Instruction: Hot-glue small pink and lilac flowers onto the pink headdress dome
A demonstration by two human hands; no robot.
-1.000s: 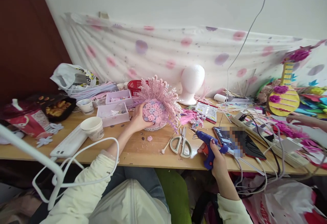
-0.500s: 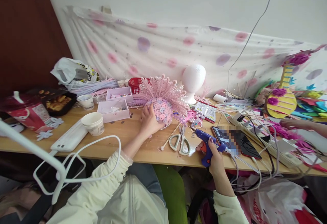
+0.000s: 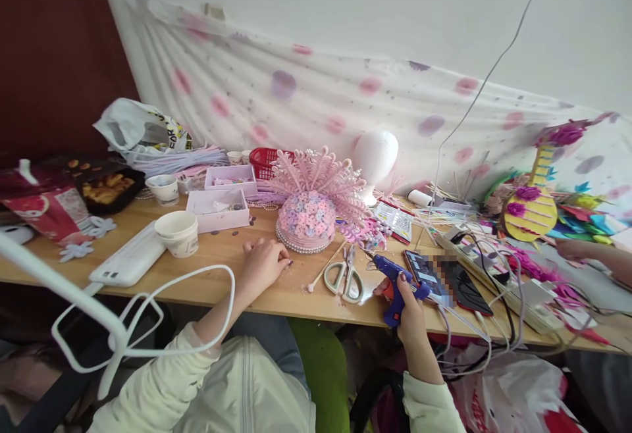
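My right hand (image 3: 409,305) is wrapped round the grip of a blue hot glue gun (image 3: 395,275), its nozzle aimed up and left over the table. My left hand (image 3: 264,263) is just above the wood, in front of a headdress, with the fingers loosely bent, the thumb apart from them and no object visible in it. The headdress (image 3: 307,216) stands upright, a dome of small pink and lilac flowers with a pearl rim and a fan of pink looped plumes behind. Between my hands lie scissors (image 3: 351,281) with pale handles and a thin stick (image 3: 326,267) with a whitish blob at its tip.
Two paper cups (image 3: 178,232), a white power bank (image 3: 131,255) and lilac boxes (image 3: 217,210) are at left. A white foam head (image 3: 376,156) stands behind. Phones (image 3: 464,285), a power strip (image 3: 503,281) and cables crowd the right, near another person's hand (image 3: 592,255).
My left hand has let go of the headdress and drawn back left and down towards the table's front. The glue gun stays in my right hand; the view has shifted slightly.
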